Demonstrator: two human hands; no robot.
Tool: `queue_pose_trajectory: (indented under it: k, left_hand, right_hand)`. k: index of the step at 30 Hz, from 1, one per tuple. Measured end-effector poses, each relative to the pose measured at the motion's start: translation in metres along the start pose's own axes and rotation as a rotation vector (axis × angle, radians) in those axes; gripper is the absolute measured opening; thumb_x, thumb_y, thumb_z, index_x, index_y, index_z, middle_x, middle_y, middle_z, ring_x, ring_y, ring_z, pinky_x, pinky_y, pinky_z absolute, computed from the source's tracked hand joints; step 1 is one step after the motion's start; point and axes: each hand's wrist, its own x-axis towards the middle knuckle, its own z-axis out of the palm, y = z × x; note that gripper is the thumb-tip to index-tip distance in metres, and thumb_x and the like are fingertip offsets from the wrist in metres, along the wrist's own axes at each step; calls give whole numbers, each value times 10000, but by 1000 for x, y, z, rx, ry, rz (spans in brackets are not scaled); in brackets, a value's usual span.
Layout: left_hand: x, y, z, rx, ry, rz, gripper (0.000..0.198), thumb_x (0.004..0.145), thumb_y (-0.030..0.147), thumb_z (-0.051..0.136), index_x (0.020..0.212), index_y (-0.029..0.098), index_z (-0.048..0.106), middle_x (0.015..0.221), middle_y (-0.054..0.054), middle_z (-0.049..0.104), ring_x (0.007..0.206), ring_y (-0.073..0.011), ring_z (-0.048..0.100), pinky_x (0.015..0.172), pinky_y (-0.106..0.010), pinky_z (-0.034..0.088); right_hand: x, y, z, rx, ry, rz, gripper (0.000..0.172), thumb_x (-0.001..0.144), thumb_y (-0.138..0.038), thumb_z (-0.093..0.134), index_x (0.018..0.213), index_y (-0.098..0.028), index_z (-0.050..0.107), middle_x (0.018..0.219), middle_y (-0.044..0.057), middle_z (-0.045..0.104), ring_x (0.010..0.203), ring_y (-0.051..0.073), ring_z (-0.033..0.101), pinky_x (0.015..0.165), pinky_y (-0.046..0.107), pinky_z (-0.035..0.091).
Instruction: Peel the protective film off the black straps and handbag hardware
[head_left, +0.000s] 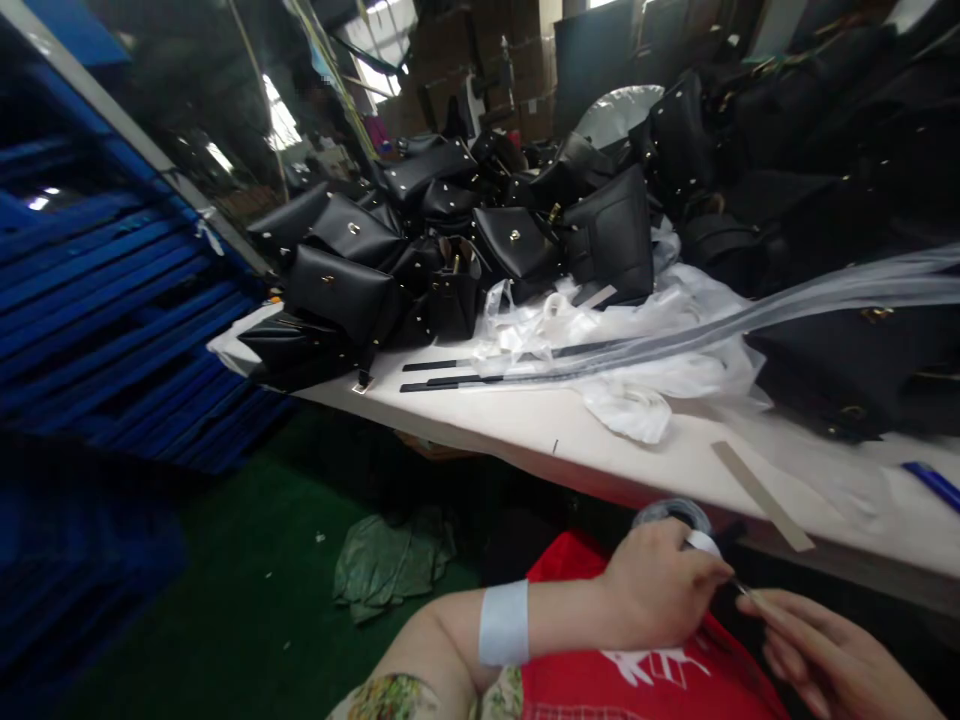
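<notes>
My left hand [660, 585] is closed in front of the red apron [600, 665], at the table's near edge. A roll of clear tape [671, 512] shows just beyond its knuckles and seems held in it. A white band [703, 543] lies by its fingers, and a dark strip [739, 533] sticks out past them. Close by on the right, my right hand [832, 645] pinches its thumb and fingers together. A thin shiny sliver [740, 588] spans the small gap between both hands' fingertips; its kind I cannot make out.
Black handbags [345, 290] with gold clasps heap along the white table [525, 425]. Long clear plastic strips [675, 335], dark strips [431, 367], a beige strip [761, 495] and a blue pen-like object [934, 485] lie there. Blue stacked panels [112, 300] stand left; green cloth [390, 560] is on the floor.
</notes>
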Motion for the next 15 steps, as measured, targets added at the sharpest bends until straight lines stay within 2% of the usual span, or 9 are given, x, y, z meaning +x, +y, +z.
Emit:
queue_pose_trajectory:
  k: [4,8,12,15]
  left_hand:
    - [1,1,-6,-122,-32,-92,228,876,306,554,1006,258,735,881,-81,637,782,-213,611,640,-329,519]
    - [2,5,-12,-369,-30,-170,231,890,203,528,1021,230,717,952,-75,672,880,-200,629,806,-339,537]
    - [4,4,-6,-593,-64,-227,295,879,143,520,1132,218,652,1085,-68,698,1010,-189,637,962,-358,498]
    - [5,5,-1,-637,-100,-233,295,859,138,537,1121,212,650,1107,-66,702,1026,-195,642,974,-368,493]
  right_hand:
    - [-11,-16,5,42,-16,14,456,603,-593,771,755,-166,720,469,-5,487,383,89,385,356,203,265]
    - [-15,-18,5,75,-27,-81,395,697,-527,745,787,-143,717,467,-18,504,367,73,391,352,190,259]
    - [-11,-25,9,140,-24,-155,336,726,-466,731,782,-135,716,467,-24,529,346,60,388,336,185,275]
    - [-7,-29,14,181,-35,-169,302,723,-433,734,768,-135,714,460,-30,539,334,53,390,327,174,278]
